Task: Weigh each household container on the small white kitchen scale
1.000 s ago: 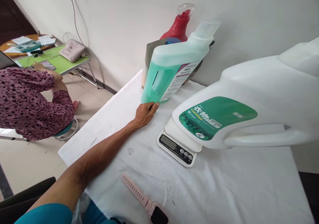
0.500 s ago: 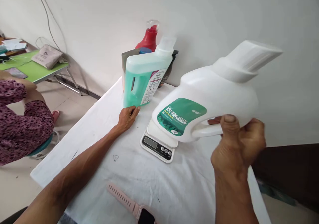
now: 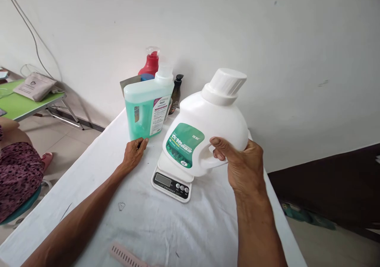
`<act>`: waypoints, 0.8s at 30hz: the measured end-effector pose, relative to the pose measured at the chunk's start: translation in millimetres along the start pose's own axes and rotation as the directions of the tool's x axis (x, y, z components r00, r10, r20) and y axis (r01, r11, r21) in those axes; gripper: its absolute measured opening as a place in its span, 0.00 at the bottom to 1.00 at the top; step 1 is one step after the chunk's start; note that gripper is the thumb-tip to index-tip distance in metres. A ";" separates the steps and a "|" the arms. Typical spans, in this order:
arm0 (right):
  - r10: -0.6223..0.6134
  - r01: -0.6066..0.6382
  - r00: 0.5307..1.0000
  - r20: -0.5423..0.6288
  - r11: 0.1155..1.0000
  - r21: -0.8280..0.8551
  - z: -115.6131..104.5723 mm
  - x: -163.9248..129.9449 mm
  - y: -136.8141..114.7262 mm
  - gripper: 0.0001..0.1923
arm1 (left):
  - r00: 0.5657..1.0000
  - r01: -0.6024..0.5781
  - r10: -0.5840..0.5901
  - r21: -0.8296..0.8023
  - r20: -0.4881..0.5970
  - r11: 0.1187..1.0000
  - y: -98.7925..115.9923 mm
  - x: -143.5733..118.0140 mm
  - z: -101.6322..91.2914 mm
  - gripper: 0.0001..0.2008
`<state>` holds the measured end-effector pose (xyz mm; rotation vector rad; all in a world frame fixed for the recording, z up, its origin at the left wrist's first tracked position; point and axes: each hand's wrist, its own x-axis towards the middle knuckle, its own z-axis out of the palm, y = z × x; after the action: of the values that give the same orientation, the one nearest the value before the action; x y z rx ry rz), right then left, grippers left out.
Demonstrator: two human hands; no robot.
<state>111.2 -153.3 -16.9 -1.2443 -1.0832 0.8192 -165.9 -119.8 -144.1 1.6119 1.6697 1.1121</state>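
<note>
Jutting leftward from the right hand (image 3: 245, 162) wrapped round its handle (image 3: 212, 163), the white jug (image 3: 215, 118).

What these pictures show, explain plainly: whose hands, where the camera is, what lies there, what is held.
There is no machine: these are a person's bare hands, seen by a camera worn on the head, looking down. The right hand grips a white jug labelled "CLOTHING" by its handle, tilted over a digital scale; whether they touch is hard to tell. The left hand rests on the white cloth beside a bottle of green liquid. Behind that stand a red bottle and a black pump bottle. A pink watch strap lies near the bottom edge.
</note>
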 end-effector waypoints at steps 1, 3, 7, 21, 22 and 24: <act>-0.007 0.009 1.000 -0.030 0.999 0.042 2.3 0.5 2.1 0.27 | 1.000 -0.003 0.003 -0.003 0.000 1.000 0.6 -0.4 -0.3 0.25; -0.014 0.025 0.995 -0.101 0.994 0.103 7.6 3.0 4.3 0.28 | 1.000 -0.011 0.011 -0.010 -0.005 1.000 1.3 -1.1 -0.6 0.26; -0.021 0.056 0.976 -0.219 0.986 0.157 7.0 16.0 0.6 0.29 | 1.000 -0.015 0.015 -0.030 -0.009 0.999 1.2 -1.7 -0.3 0.26; -0.105 0.118 0.682 -0.724 0.993 -0.033 -66.4 160.0 30.8 0.29 | 0.999 0.017 -0.018 0.022 0.028 1.000 -0.9 -2.1 3.2 0.26; -0.101 0.092 0.652 -0.751 0.994 -0.053 -72.8 171.0 37.8 0.28 | 0.999 0.018 -0.019 0.027 0.031 0.999 -1.1 -2.1 3.5 0.26; -0.135 0.075 0.645 -0.752 0.991 -0.114 -86.4 192.8 51.4 0.26 | 0.999 0.022 -0.023 0.032 0.032 0.999 -0.8 -2.1 3.6 0.26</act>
<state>256.9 7.6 -30.1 -1.3793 -0.4726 0.0971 -163.0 -121.2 -146.9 1.6184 1.6886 1.0480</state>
